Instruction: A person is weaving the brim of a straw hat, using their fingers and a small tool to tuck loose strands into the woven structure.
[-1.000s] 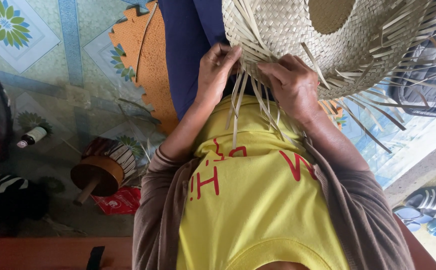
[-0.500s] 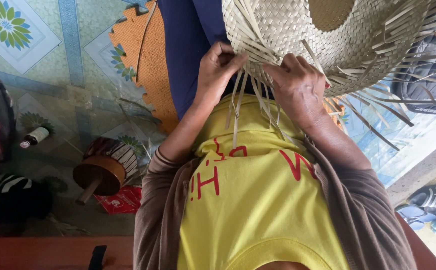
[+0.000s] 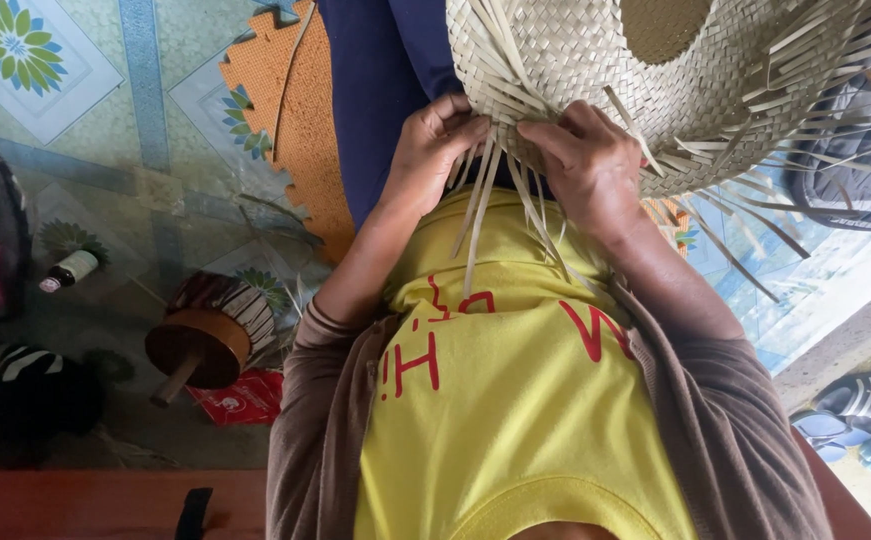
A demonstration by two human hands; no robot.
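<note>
- Head view looked straight down on both hands at the near edge of a woven straw hat (image 3: 655,90), which sat on the lap, just above the hands in the picture.
- Left hand (image 3: 435,150) was curled shut on a small bunch of loose straw strips (image 3: 480,210), thumb side pressed to the brim's edge.
- Right hand (image 3: 590,165) was closed too, its fingers (image 3: 555,135) pinching strips against the weave, just beside the left hand.
- Compared with a second earlier, the two hands had drawn a little closer at the brim, and the hat had shifted slightly; the hanging strips between the hands sat in a tighter bundle.
- My read: one more crossing of strips was being pulled snug on the brim, so the edge was still unfinished, with plenty of free ends sticking out.
- Hat lay with its crown opening (image 3: 660,25) facing up toward the camera, beyond the hands; its broad brim spread out to the right of the right hand.
- Loose strips under the hands ran lengthwise toward the body, over the yellow shirt (image 3: 515,400); those on the far right fanned outward and away.
- Well off to the left of the left hand, on the floor: a round wooden block with a handle (image 3: 200,345), a small bottle (image 3: 70,270) and an orange foam mat (image 3: 300,120).
- Sandals (image 3: 865,420) lay well out to the right of the right hand.
</note>
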